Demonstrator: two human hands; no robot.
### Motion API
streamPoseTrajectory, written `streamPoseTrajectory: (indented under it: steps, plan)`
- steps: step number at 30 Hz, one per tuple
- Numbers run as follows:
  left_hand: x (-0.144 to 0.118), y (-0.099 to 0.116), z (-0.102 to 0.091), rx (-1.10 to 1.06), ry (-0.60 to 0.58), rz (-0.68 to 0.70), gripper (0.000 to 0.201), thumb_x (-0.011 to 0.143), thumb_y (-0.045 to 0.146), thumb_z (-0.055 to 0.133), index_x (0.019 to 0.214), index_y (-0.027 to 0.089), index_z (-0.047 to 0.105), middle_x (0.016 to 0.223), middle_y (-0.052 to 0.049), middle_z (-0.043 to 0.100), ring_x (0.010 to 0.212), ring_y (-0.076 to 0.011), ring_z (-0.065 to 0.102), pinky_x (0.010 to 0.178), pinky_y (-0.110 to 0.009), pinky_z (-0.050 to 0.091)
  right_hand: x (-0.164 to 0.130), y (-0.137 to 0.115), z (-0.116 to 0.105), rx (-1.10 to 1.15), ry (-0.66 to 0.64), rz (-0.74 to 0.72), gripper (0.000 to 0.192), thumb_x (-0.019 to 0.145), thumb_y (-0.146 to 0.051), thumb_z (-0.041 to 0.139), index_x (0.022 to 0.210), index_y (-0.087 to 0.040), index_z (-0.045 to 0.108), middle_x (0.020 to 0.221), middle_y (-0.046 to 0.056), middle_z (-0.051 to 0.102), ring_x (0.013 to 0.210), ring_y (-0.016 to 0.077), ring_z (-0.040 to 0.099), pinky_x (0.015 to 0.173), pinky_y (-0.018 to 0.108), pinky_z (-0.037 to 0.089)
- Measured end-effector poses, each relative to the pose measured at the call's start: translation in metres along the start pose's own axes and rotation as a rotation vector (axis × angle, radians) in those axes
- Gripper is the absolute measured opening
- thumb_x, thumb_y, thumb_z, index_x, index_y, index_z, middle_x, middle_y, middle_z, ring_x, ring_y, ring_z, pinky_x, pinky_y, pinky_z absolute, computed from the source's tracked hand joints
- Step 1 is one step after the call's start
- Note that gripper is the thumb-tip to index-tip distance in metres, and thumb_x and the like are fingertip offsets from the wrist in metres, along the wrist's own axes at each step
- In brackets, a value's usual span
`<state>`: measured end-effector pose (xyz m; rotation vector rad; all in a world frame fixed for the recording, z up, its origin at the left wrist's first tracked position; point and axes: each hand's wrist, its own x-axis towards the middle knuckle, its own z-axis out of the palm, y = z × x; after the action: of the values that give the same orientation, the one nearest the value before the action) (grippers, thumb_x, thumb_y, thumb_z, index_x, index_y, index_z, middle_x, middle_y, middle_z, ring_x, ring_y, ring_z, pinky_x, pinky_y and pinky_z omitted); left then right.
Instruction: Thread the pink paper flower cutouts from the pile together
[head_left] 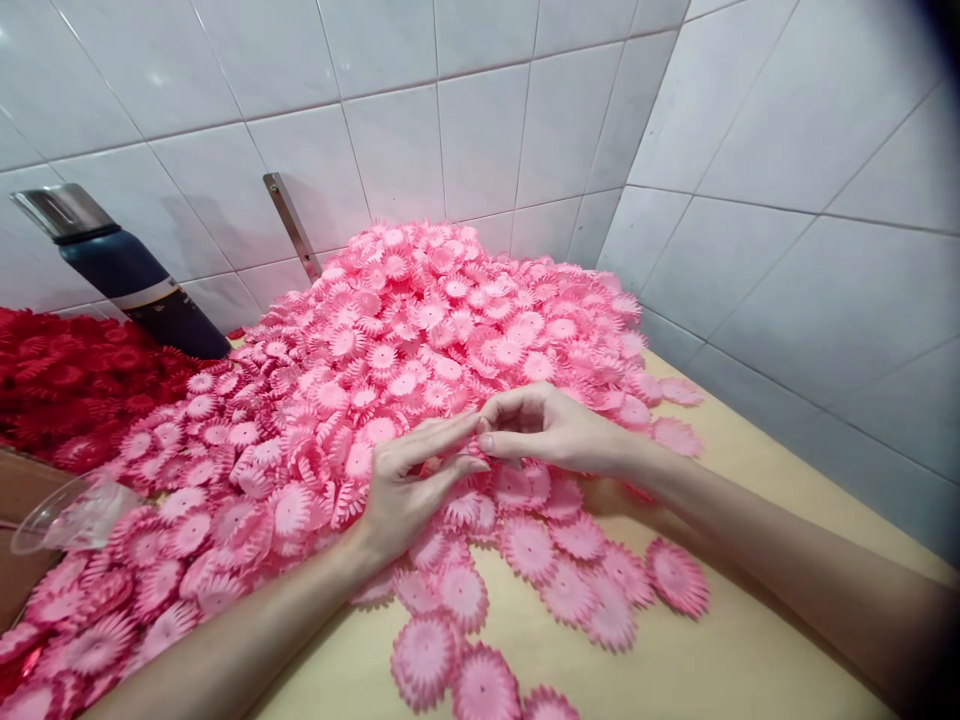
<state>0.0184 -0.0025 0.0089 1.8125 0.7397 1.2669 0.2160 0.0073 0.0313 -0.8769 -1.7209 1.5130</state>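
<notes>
A big heap of pink paper flower petals (420, 340) covers the tan table (720, 660) and rises against the tiled wall. My left hand (409, 480) rests on the heap's front slope with its fingers stretched toward the right. My right hand (551, 430) meets it there, its fingertips pinched against the left fingertips. Whether a single pink petal is held between them is hard to make out. Loose pink petals (570, 580) lie flat on the table just below both hands.
A pile of red petals (67, 385) lies at the left, behind it a dark blue bottle (127, 275) with a metal cap. A clear plastic cup (71, 515) lies at the left edge. A metal strip (292, 225) leans on the white tiled wall.
</notes>
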Motion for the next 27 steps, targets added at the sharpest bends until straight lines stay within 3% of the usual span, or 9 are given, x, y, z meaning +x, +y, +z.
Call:
streamPoseTrajectory:
  steps: [7, 11, 16, 21, 27]
  plan:
    - [-0.002, -0.002, 0.000, 0.099, 0.005, 0.103, 0.038, 0.076, 0.012, 0.074, 0.109, 0.031, 0.072, 0.111, -0.003, 0.074, 0.100, -0.0208, 0.071, 0.090, -0.038, 0.058, -0.002, -0.002, 0.006, -0.194, 0.077, -0.031, 0.004, 0.080, -0.015, 0.059, 0.077, -0.015, 0.060, 0.069, 0.000, 0.059, 0.061, 0.0104, 0.052, 0.055, 0.023, 0.042]
    - [-0.004, -0.001, 0.000, 0.199, 0.012, 0.156, 0.037, 0.079, 0.010, 0.071, 0.110, 0.030, 0.072, 0.112, -0.004, 0.074, 0.100, -0.0216, 0.070, 0.089, -0.039, 0.057, -0.002, -0.003, 0.007, -0.332, 0.117, -0.144, 0.009, 0.076, -0.009, 0.055, 0.073, -0.016, 0.058, 0.066, -0.001, 0.059, 0.058, 0.0097, 0.052, 0.053, 0.023, 0.042]
    - [-0.004, -0.001, 0.001, 0.250, 0.106, 0.160, 0.031, 0.078, 0.009, 0.072, 0.104, 0.025, 0.073, 0.103, -0.003, 0.076, 0.090, -0.0176, 0.072, 0.081, -0.032, 0.060, 0.000, 0.004, -0.001, -0.506, 0.177, -0.276, 0.008, 0.077, -0.011, 0.058, 0.072, -0.017, 0.058, 0.065, -0.002, 0.059, 0.056, 0.0089, 0.052, 0.051, 0.022, 0.041]
    - [-0.004, -0.003, 0.004, 0.198, 0.184, 0.201, 0.030, 0.079, 0.004, 0.069, 0.102, 0.022, 0.071, 0.099, -0.001, 0.076, 0.089, -0.0150, 0.072, 0.081, -0.028, 0.061, 0.002, 0.011, -0.004, -0.601, 0.301, -0.340, 0.008, 0.077, -0.011, 0.058, 0.071, -0.017, 0.056, 0.064, -0.002, 0.059, 0.054, 0.0089, 0.052, 0.050, 0.023, 0.042]
    - [-0.004, -0.007, 0.006, 0.027, 0.228, 0.108, 0.037, 0.081, 0.000, 0.064, 0.109, 0.023, 0.063, 0.111, -0.003, 0.071, 0.108, -0.0161, 0.067, 0.096, -0.028, 0.055, 0.001, 0.007, 0.000, -0.579, 0.346, -0.450, 0.012, 0.074, -0.005, 0.057, 0.070, -0.016, 0.058, 0.065, 0.000, 0.063, 0.058, 0.0109, 0.056, 0.054, 0.024, 0.046]
